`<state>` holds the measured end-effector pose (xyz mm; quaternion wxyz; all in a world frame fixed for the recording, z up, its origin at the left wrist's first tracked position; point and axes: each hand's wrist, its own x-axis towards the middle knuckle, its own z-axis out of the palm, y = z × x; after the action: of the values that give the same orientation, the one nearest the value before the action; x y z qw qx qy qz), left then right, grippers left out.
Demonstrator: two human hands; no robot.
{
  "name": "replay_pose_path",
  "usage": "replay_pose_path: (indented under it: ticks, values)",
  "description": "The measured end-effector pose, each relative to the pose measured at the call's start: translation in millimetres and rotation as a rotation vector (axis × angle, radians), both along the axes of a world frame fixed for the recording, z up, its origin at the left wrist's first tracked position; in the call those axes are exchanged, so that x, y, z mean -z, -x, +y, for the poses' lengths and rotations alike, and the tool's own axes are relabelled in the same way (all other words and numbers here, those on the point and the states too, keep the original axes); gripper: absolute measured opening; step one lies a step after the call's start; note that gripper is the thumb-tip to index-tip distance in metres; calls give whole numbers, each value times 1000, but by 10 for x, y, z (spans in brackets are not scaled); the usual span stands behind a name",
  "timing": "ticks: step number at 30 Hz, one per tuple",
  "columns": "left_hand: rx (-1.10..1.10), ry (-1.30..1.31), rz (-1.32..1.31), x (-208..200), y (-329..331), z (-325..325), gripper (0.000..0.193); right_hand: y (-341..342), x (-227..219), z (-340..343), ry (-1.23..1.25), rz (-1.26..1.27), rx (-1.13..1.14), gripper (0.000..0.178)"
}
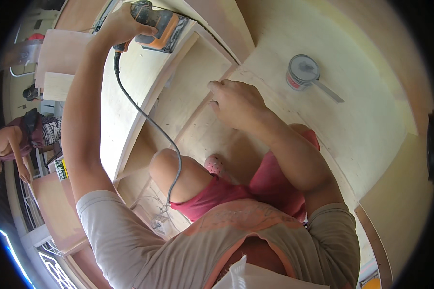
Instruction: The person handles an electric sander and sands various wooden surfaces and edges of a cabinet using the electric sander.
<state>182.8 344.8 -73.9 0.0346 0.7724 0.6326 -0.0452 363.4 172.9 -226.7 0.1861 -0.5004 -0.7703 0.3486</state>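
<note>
At the upper left, my left hand (122, 24) is wrapped round an orange and black electric sander (160, 25). The sander rests near the far end of a long pale panel (132, 79), close to its edge. From its rear end a grey cord (142, 113) hangs down past my bent knee. My right hand (237, 103) is held in front of me, apart from the sander. Its fingers are loosely bent, a gap shows between thumb and forefinger, and nothing is visible in it.
A can (303, 72) with a flat strip (328, 91) leaning at its side stands on the pale wooden surface to the right. Wooden walls and framing surround me. At the far left, another person (21, 137) bends over boards (53, 207). The cord reaches a socket block (160, 220) low down.
</note>
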Motion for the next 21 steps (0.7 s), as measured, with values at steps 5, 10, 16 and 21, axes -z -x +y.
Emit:
replay_pose_path:
  ticks: [5,10,16,21]
  values:
    - [41,-41,49,-262,-158,-60,72,85,-36,-22,-36,-19,-25,33]
    - [-100,-26,31,-147,14,-115,80,163,-10,-49,2,-4,-74,28]
    - [141,51,-38,-72,-14,-203,77,79,31,20,-49,30,-41,26]
    - [297,-59,-43,-84,-34,-250,78,179,21,3,-41,38,-83,23]
